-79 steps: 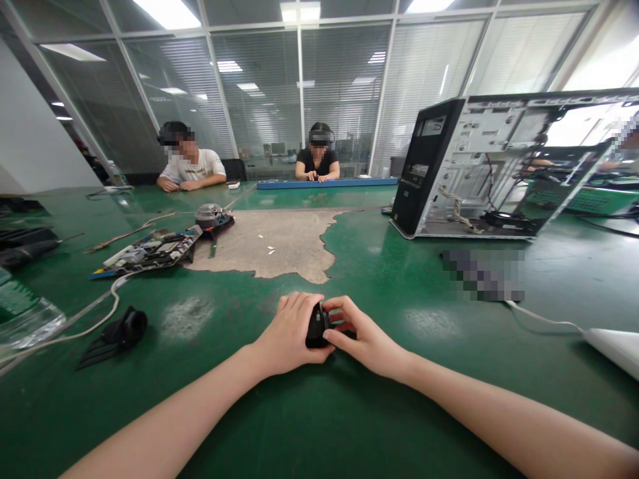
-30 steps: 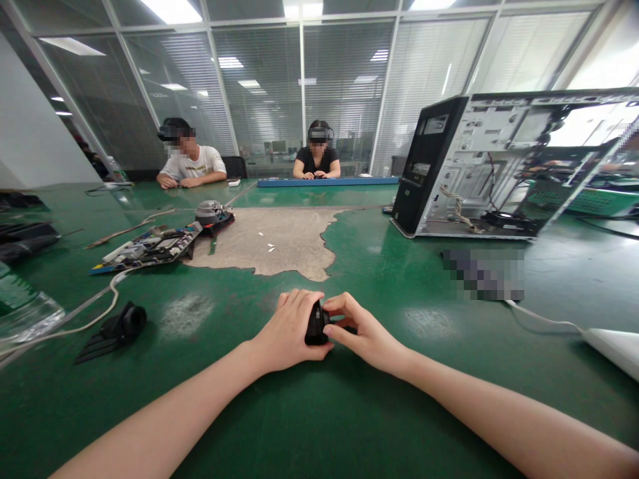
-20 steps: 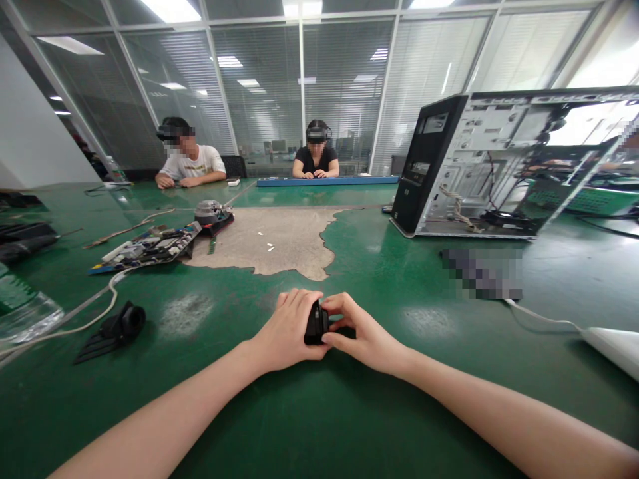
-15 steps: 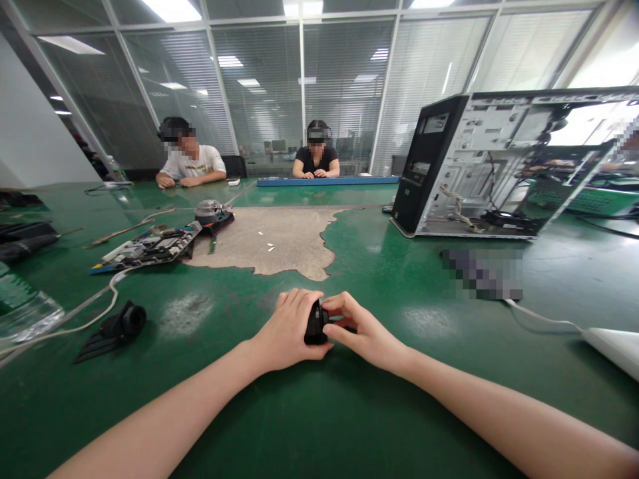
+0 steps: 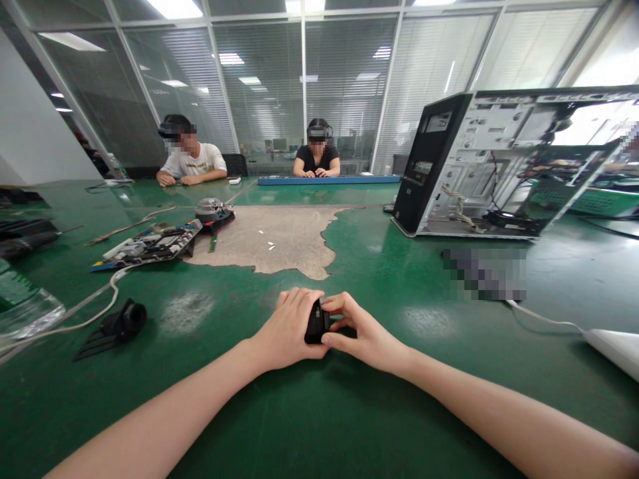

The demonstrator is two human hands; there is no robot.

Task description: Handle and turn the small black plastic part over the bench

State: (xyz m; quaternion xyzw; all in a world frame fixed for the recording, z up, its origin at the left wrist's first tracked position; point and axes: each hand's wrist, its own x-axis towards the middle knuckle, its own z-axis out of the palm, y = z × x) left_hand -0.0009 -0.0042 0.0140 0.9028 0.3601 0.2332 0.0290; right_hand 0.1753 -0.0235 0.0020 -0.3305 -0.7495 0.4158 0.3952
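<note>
Near the front middle of the green table, a small black camera-like device [image 5: 316, 324] sits between my two hands. My left hand [image 5: 287, 329] is wrapped over its left side, fingers across the top and thumb low at the front. From the right, the fingertips and thumb of my right hand [image 5: 367, 336] pinch a round, ring-like part of the device. My fingers cover much of it, so its exact kind cannot be made out. To the left lies a black piece with a round barrel and a slotted flat end [image 5: 117, 326].
An open computer case [image 5: 434, 173] stands at the right. A circuit board [image 5: 150, 246], a metal-topped part [image 5: 214, 211], a white cable and a clear bottle [image 5: 24, 303] lie left. Two people sit across the table [image 5: 239, 419], near a blue bar [image 5: 329, 180].
My right thumb has slid slightly down and toward me on the black device. My left hand keeps its hold, and the device stays in about the same place.
</note>
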